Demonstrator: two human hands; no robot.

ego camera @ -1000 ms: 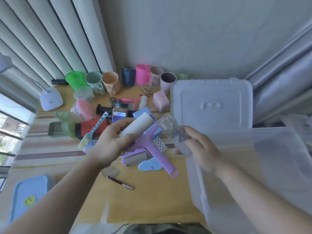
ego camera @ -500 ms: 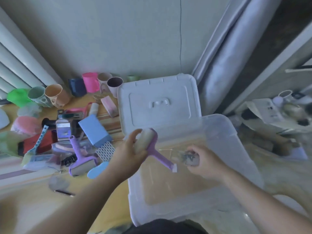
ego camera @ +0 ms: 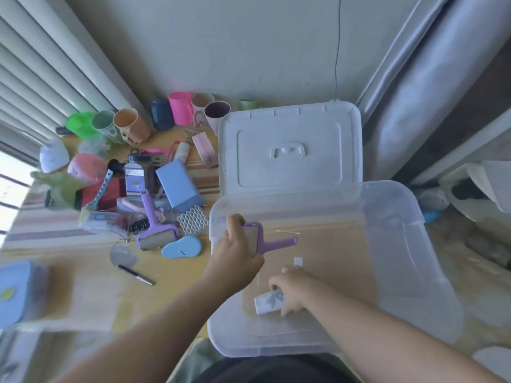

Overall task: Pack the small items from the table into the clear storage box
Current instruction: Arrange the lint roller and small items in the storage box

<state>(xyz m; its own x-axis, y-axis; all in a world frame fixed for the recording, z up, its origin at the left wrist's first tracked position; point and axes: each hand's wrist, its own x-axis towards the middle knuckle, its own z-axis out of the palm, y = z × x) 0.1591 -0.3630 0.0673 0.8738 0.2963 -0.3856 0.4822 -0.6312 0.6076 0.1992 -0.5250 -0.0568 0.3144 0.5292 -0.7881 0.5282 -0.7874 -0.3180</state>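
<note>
Left hand point(ego camera: 235, 251) holds a purple roller point(ego camera: 260, 240) and right hand point(ego camera: 290, 291) holds a small packet point(ego camera: 268, 301) inside the nearly bare clear box point(ego camera: 431, 286); many things wait on the tabletop point(ego camera: 171, 275).

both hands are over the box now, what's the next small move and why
Probably let go with the right hand: its small clear packet looks to be down on the floor of the clear box. Then lower the purple roller, which the left hand holds above the box's left side, and release it too.
</note>
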